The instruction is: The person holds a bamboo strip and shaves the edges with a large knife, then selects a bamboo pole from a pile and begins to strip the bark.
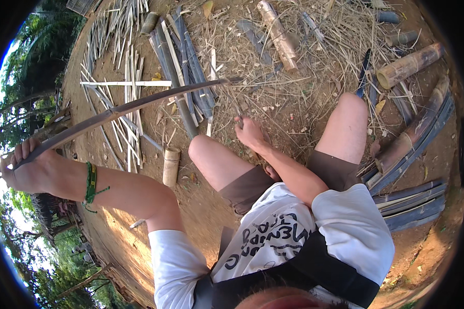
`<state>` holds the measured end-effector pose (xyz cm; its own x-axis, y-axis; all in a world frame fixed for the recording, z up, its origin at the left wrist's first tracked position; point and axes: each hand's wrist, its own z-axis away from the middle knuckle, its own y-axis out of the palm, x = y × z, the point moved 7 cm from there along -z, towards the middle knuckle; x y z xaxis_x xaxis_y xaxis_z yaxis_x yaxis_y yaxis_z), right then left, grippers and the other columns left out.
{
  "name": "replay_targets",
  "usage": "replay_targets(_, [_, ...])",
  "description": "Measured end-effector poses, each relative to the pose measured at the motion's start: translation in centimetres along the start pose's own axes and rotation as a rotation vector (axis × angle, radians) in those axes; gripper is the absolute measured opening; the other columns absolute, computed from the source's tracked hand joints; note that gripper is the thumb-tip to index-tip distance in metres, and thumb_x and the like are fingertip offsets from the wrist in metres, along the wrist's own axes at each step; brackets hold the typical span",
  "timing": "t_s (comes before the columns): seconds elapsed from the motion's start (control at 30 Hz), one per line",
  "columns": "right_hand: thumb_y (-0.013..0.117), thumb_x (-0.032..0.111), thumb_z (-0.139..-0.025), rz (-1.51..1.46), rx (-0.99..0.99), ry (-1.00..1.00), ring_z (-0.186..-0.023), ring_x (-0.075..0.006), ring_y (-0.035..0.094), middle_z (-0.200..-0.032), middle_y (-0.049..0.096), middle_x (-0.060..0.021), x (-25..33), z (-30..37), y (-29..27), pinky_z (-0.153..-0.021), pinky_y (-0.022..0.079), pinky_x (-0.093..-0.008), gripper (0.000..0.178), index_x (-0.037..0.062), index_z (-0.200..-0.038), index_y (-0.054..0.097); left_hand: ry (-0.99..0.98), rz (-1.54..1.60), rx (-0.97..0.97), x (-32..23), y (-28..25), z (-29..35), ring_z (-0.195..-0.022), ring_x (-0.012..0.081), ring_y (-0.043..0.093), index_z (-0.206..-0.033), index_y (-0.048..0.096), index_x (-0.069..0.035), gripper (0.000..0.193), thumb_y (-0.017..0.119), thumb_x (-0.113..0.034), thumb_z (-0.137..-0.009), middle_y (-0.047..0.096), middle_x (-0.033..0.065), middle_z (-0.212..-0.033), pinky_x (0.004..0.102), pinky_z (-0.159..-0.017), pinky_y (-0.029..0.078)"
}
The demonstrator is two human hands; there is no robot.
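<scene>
Far out to the left, my left hand (33, 167) is closed round one end of a long, dark bamboo strip (118, 110). The strip slants up and rightward in front of me, its far end above my right hand. Between my knees, my right hand (251, 135) is closed on a thin tool (236, 107), which looks like a knife seen edge-on. The tool points up toward the strip's far end; whether they touch I cannot tell. My fingers hide most of its handle.
Split strips (131, 103) lie piled at left, darker bamboo lengths (188, 67) ahead. A short bamboo piece (171, 166) stands by my left knee. Thick bamboo sections (410, 66) and grey strips (415, 203) lie right. Near my right knee is a dark blade-like tool (365, 67). Shavings (325, 67) litter the ground.
</scene>
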<state>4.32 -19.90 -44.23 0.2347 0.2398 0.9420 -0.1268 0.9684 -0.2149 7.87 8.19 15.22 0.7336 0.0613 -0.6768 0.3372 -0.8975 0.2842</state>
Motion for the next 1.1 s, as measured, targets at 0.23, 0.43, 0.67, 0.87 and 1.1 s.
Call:
replay_targets(0.23, [0.057, 0.036, -0.1, -0.67, 0.191, 0.082, -0.048, -0.0111, 0.052, -0.066, 0.056, -0.0043, 4.7, -1.3, -0.7, -0.043, 0.044, -0.0258, 0.034, 0.0061, -0.11, 0.041, 0.122, -0.16, -0.281, -0.2, 7.1, 4.8, -0.049, 0.0125, 0.038, -0.079, 0.032, -0.012, 0.04, 0.053, -0.042, -0.097, 0.036, 0.0024, -0.061, 0.0258, -0.047, 0.032])
replay_targets(0.43, [0.05, 0.032, -0.104, -0.727, 0.165, 0.328, -0.056, -0.0108, 0.055, -0.076, 0.057, -0.0029, -1.1, -2.8, -2.0, -0.048, 0.049, -0.0271, 0.027, 0.0081, -0.117, 0.046, 0.093, -0.014, -0.123, 0.0, 7.6, 4.7, -0.052, 0.0135, 0.042, -0.077, 0.035, -0.011, 0.038, 0.051, -0.04, -0.096, 0.037, 0.0029, -0.062, 0.0283, -0.049, 0.034])
replay_targets(0.67, [0.047, 0.044, -0.103, -0.8, 0.136, 0.45, -0.051, -0.0115, 0.049, -0.068, 0.052, -0.0008, -3.7, -1.6, -1.9, -0.046, 0.044, -0.0295, 0.033, 0.0111, -0.103, 0.048, 0.185, 0.065, -0.125, 0.2, 9.0, 6.2, -0.06, 0.0195, 0.048, -0.084, 0.043, -0.002, 0.062, 0.033, -0.06, -0.101, 0.049, 0.0124, -0.073, 0.0363, -0.058, 0.045])
replay_targets(0.87, [0.044, 0.051, -0.102, -0.953, 0.239, 0.461, -0.047, -0.0136, 0.047, -0.06, 0.049, -0.001, -3.6, -1.2, -0.7, -0.046, 0.044, -0.0304, 0.047, 0.0074, -0.087, 0.051, 0.245, -0.252, 0.109, -1.3, 13.0, 6.1, -0.068, 0.0221, 0.049, -0.107, 0.036, 0.003, 0.038, 0.036, -0.035, -0.108, 0.049, 0.0117, -0.081, 0.0359, -0.063, 0.049])
replay_targets(1.1, [0.048, 0.045, -0.103, -1.231, 0.361, 0.542, -0.048, -0.0086, 0.041, -0.059, 0.043, 0.0032, 1.0, -1.8, 2.1, -0.046, 0.041, -0.0261, 0.04, 0.0091, -0.086, 0.049, 0.201, -0.074, 0.056, 0.7, 13.0, 4.2, -0.074, 0.0206, 0.046, -0.095, 0.04, 0.001, 0.032, 0.04, -0.029, -0.107, 0.044, 0.0118, -0.085, 0.0382, -0.062, 0.043])
